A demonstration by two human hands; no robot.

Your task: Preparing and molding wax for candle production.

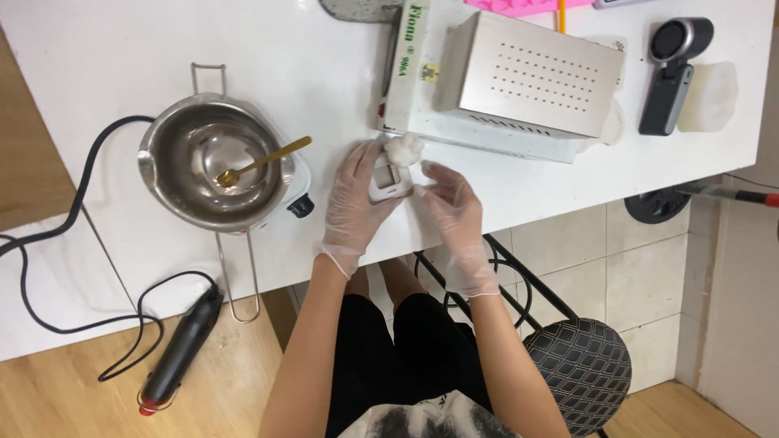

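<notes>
Your left hand (357, 199) holds the small white mould (388, 174); the white lump (403, 149) sits at its far end, your open right hand (450, 203) just beside.

shiny steel pot (213, 162), perforated matt metal box (527, 77), glossy white table (105, 57)

The white bench (122, 49) carries a steel pot (213, 161) at nine o'clock and a perforated metal box (527, 73) at one o'clock.
</notes>
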